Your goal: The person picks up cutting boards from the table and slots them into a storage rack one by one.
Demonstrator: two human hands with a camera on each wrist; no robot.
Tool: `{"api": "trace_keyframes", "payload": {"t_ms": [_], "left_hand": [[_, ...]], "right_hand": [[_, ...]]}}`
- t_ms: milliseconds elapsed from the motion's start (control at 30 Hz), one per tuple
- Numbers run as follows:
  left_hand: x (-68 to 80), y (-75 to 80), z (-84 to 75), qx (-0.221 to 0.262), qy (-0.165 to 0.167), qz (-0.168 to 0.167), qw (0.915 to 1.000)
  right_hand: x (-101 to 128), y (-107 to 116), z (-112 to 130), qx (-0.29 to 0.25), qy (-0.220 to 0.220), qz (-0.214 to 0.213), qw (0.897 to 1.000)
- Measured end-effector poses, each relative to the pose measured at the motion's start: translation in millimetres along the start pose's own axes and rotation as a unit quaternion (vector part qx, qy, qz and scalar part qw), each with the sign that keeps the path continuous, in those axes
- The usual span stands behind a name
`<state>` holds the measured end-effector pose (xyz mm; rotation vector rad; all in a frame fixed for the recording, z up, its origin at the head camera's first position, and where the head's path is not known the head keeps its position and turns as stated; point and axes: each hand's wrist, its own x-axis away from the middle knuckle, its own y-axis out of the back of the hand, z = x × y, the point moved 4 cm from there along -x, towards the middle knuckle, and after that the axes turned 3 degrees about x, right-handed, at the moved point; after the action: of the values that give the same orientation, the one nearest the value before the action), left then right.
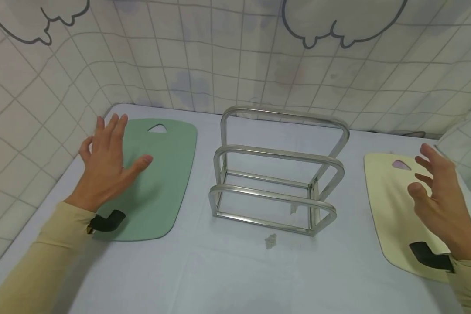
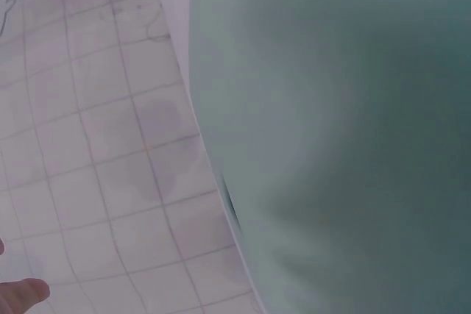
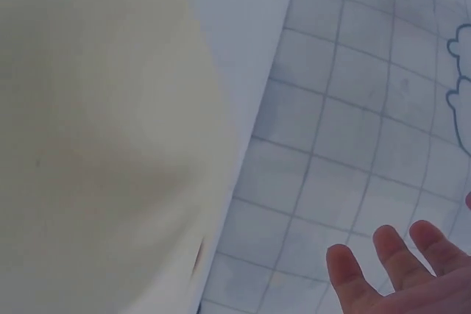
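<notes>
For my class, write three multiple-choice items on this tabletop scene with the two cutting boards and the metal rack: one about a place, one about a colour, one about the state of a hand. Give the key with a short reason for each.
1. Where does the metal rack stand?
A. Between the two boards
B. On top of the green board
C. To the left of both boards

2. What colour is the board under the left hand?
A. Red
B. Green
C. Black

3. How is the right hand?
A. Gripping the rack
B. Clenched in a fist
C. Open, fingers spread, holding nothing

Key:
1 A: the rack sits on the table with the green board on its left and the pale yellow board on its right.
2 B: the head view shows the left hand over the green board.
3 C: the fingers are apart above the yellow board, with nothing in them.
</notes>
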<state>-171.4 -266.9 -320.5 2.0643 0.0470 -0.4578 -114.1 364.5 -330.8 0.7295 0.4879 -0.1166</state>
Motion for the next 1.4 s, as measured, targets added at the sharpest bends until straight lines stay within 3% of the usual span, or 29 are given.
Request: {"api": "trace_keyframes", "payload": {"t_ms": [767,933,1133,1400], "left_hand": [[2.1,-10.4,-21.5,0.054,-0.064,-0.044,0.9955],[3.4,-12.5,-26.0,0.073,-0.073,-0.052,0.9933],[3.5,-15.5,-30.2,0.093,-0.08,-0.048,0.9913],[7.3,-22.6,-33.9,0.111,-0.085,-0.043,0.9893]], "right_hand": [[-4,-24,18,-0.045,0.038,0.022,0.998],[-4,-28,23,-0.074,0.019,0.025,0.997],[-3,-35,26,-0.107,0.013,0.021,0.994],[-5,-43,31,-0.118,0.047,0.028,0.991]]}}
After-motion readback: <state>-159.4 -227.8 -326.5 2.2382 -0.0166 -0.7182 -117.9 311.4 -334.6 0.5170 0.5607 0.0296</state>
